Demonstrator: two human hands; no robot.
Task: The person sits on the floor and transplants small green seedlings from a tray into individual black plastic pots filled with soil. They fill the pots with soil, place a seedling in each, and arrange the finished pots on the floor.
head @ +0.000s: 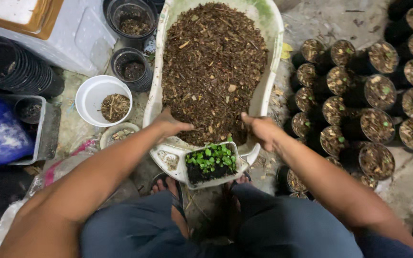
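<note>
A: Looking down through the head view: which items are the hands contacting?

B: The left hand (170,125) is resting at the near edge of the mix (213,62), fingers curled down into it. Whether it is gripping any material cannot be determined. The right hand (262,130) is sitting at the tub (269,71) rim on the near right side, fingers folded inward. Whether it is clamping the rim or just resting on it cannot be determined either.

A: Where is the mix lying?

B: It is filling the white tub from the far end to the near end, brown and coarse, with bark chips showing through.

A: What is sitting between the hands?

B: A small white tray (212,165) of green seedlings is sitting at the tub's near end, just below both hands and above the person's knees. Neither hand is touching it.

A: What is standing around the tub?

B: On the left, a white bowl (102,99) is holding a little brown mix. Two black pots (131,43) are standing beyond it, and a stack of empty pots (15,67) is lying on its side further left. On the right, rows of filled pots (359,81) are standing close together, several showing small green shoots. A sandalled foot (168,186) is showing under the tray.
</note>
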